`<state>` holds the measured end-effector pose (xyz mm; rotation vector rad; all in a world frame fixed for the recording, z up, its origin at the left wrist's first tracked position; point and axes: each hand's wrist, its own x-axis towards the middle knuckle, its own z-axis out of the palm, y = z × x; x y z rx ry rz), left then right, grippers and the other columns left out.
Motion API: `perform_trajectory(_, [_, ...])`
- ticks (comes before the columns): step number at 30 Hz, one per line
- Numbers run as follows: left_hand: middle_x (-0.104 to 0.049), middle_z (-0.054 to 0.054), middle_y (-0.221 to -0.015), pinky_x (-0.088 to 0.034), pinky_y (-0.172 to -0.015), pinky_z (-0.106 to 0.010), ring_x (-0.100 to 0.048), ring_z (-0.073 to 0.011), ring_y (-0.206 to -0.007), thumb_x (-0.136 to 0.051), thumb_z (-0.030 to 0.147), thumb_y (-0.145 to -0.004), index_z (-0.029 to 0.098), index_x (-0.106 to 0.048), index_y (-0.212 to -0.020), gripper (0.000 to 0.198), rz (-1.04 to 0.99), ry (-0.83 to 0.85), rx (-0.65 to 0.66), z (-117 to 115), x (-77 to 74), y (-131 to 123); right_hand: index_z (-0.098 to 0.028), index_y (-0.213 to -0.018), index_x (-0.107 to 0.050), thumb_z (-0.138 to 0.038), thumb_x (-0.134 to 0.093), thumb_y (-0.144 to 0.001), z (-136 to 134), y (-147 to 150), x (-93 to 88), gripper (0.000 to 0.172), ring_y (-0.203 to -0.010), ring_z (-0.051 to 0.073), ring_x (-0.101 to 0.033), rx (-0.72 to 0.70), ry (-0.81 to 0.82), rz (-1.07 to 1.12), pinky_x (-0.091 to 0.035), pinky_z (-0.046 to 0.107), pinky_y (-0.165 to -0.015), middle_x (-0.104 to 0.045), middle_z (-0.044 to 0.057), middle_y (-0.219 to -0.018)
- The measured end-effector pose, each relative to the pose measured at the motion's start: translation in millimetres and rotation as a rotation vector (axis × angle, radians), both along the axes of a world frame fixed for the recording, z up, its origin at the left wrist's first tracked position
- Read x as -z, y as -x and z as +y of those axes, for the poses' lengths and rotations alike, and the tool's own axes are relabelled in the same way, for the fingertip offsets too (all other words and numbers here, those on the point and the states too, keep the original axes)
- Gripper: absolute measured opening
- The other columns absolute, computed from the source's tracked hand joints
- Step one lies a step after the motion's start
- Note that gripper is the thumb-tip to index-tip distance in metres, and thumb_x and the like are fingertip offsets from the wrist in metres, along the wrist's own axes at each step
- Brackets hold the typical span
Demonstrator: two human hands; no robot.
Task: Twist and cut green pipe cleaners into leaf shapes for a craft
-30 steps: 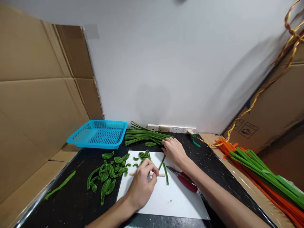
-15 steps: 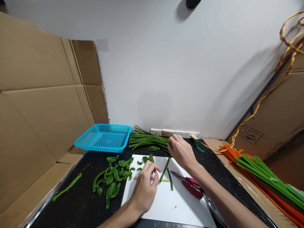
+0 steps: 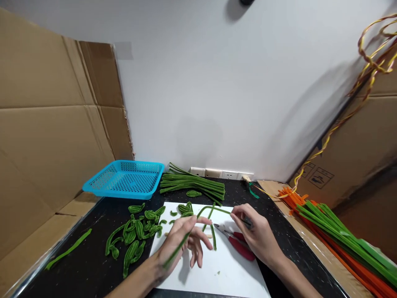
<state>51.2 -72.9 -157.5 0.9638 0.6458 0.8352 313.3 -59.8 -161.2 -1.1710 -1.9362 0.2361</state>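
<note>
A long green pipe cleaner [image 3: 219, 210] arches over the white board. My right hand [image 3: 259, 234] pinches its right end, while the rest bends down across my left hand [image 3: 181, 236]. The fingers of that left hand are spread, and the stem seems to lie over it without being gripped. Red-handled pliers [image 3: 238, 245] rest on the board beside my right hand, which partly hides them. Two short green pieces [image 3: 214, 236] lie between my hands. Left of the board is a pile of leaf shapes [image 3: 136, 229] bent from green pipe cleaner.
Behind the white board [image 3: 228, 269] lies a bundle of green pipe cleaners [image 3: 192, 182]. A blue perforated basket [image 3: 124, 192] stands at the back left. Green and orange stems [image 3: 338, 231] lie at the right. Cardboard panels [image 3: 56, 99] flank the black table.
My right hand has come from the bundle towards me, drawing out one pipe cleaner. My left hand has turned and spread its fingers beneath that stem. The view has shifted slightly.
</note>
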Motion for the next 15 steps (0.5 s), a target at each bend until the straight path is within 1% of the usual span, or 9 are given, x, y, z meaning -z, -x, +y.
perform_trajectory(2, [-0.075, -0.010, -0.074, -0.036, -0.036, -0.019, -0.064, -0.0156, -0.042, -0.059, 0.068, -0.094, 0.009, -0.059, -0.126, 0.067, 0.059, 0.006, -0.028, -4, 5.3, -6, -0.021, -0.096, -0.063, -0.024, -0.054, -0.106, -3, -1, 2.5, 0.014, -0.081, 0.020, -0.061, -0.067, -0.072, -0.082, -0.049, 0.030, -0.074, -0.065, 0.005, -0.088])
perform_trajectory(5, [-0.073, -0.008, -0.066, -0.033, -0.034, -0.018, -0.062, -0.0159, -0.038, -0.056, 0.068, -0.095, 0.010, -0.058, -0.125, 0.065, 0.132, 0.014, -0.098, -9, 11.8, -13, -0.021, -0.099, -0.061, -0.017, -0.054, -0.106, -8, 2, 2.4, 0.010, -0.082, 0.019, -0.060, -0.122, -0.140, -0.142, -0.048, 0.030, -0.074, -0.066, 0.004, -0.089])
perform_trajectory(6, [-0.071, -0.006, -0.063, -0.032, -0.034, -0.018, -0.061, -0.0153, -0.037, -0.054, 0.068, -0.097, 0.011, -0.058, -0.121, 0.062, 0.149, 0.013, -0.119, -10, 13.1, -15, -0.020, -0.099, -0.061, -0.016, -0.054, -0.105, -9, 4, 2.5, 0.010, -0.081, 0.019, -0.059, -0.126, -0.157, -0.156, -0.047, 0.029, -0.073, -0.066, 0.005, -0.088])
perform_trajectory(8, [-0.066, -0.002, -0.056, -0.031, -0.035, -0.018, -0.056, -0.0129, -0.036, -0.051, 0.065, -0.100, 0.013, -0.060, -0.108, 0.053, 0.164, 0.002, -0.152, -12, 13.8, -15, -0.019, -0.099, -0.061, -0.014, -0.054, -0.105, -13, 9, 3.3, 0.011, -0.079, 0.019, -0.058, -0.141, -0.193, -0.208, -0.045, 0.029, -0.071, -0.066, 0.005, -0.085])
perform_trajectory(10, [-0.061, 0.000, -0.057, -0.035, -0.041, -0.018, -0.052, -0.0094, -0.040, -0.052, 0.058, -0.102, 0.016, -0.059, -0.090, 0.044, 0.132, -0.015, -0.195, -14, 12.1, -14, -0.018, -0.104, -0.062, -0.014, -0.052, -0.105, -17, 15, 5.1, 0.010, -0.078, 0.020, -0.058, -0.163, -0.236, -0.277, -0.045, 0.030, -0.071, -0.067, 0.006, -0.085])
perform_trajectory(12, [-0.057, 0.002, -0.063, -0.042, -0.050, -0.019, -0.049, -0.0076, -0.049, -0.058, 0.048, -0.100, 0.017, -0.053, -0.077, 0.039, 0.037, 0.008, -0.257, -14, 8.6, -13, -0.015, -0.115, -0.061, -0.013, -0.052, -0.105, -21, 20, 6.9, 0.013, -0.078, 0.020, -0.058, -0.176, -0.269, -0.322, -0.045, 0.031, -0.072, -0.069, 0.007, -0.088])
perform_trajectory(13, [-0.054, 0.002, -0.066, -0.046, -0.055, -0.019, -0.050, -0.0080, -0.054, -0.061, 0.042, -0.099, 0.017, -0.052, -0.074, 0.036, -0.029, 0.043, -0.288, -14, 6.7, -13, -0.014, -0.120, -0.060, -0.013, -0.053, -0.105, -22, 22, 7.5, 0.017, -0.077, 0.021, -0.058, -0.179, -0.277, -0.331, -0.045, 0.032, -0.073, -0.069, 0.008, -0.089])
perform_trajectory(15, [-0.052, 0.001, -0.072, -0.052, -0.067, -0.021, -0.053, -0.0104, -0.064, -0.064, 0.033, -0.096, 0.017, -0.054, -0.073, 0.029, -0.167, 0.144, -0.328, -12, 3.5, -12, -0.013, -0.126, -0.058, -0.014, -0.053, -0.105, -25, 26, 8.1, 0.022, -0.076, 0.021, -0.058, -0.187, -0.274, -0.336, -0.045, 0.032, -0.073, -0.070, 0.008, -0.089])
